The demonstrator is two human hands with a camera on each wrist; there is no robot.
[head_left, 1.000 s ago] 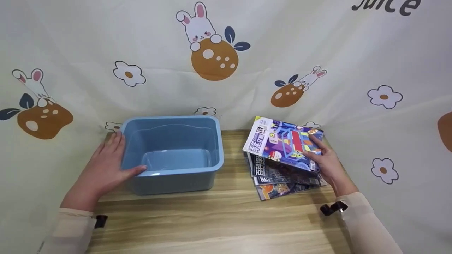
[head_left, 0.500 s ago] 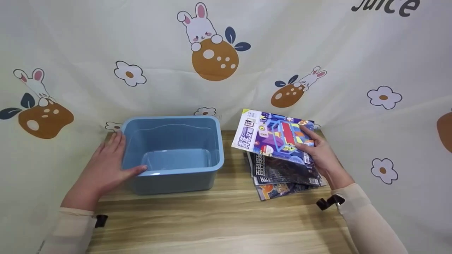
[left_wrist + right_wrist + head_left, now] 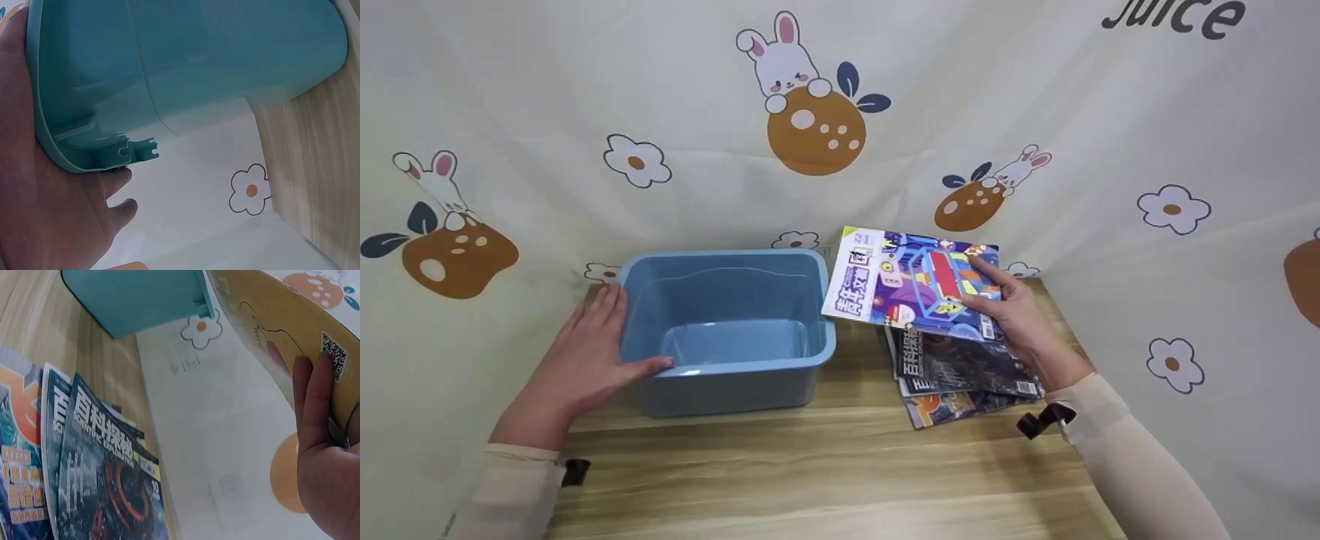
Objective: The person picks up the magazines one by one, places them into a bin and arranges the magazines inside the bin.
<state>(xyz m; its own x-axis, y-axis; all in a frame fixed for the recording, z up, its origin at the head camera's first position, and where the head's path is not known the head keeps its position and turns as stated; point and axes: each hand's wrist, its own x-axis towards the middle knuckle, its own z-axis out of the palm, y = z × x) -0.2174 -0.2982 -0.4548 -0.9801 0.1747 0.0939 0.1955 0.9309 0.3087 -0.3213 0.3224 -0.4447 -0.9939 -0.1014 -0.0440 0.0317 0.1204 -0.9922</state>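
The light-brown, wood-grained table (image 3: pixel 840 480) bears a blue rectangular plastic bin (image 3: pixel 727 394) and, near it, an overlapping pile of glossy, dark-covered paper magazines (image 3: pixel 967 366).

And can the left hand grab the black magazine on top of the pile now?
Probably not: the left hand is on the blue bin, which stands between it and the black magazine.

A pale cloth backdrop (image 3: pixel 720 199) fills the upper part of the head view, hanging in soft folds. At top centre, a printed rabbit (image 3: pixel 784 71) leans over a round brown-orange fruit (image 3: pixel 816 139) with dark leaves; similar prints sit at far left (image 3: pixel 461 259) and right of centre (image 3: pixel 969 208). White flowers (image 3: pixel 1174 210) with orange middles are scattered about, and dark lettering (image 3: pixel 1177 18) reading "juice" crosses the upper right. A wood-grain tabletop (image 3: pixel 840 472) spans the lower centre.
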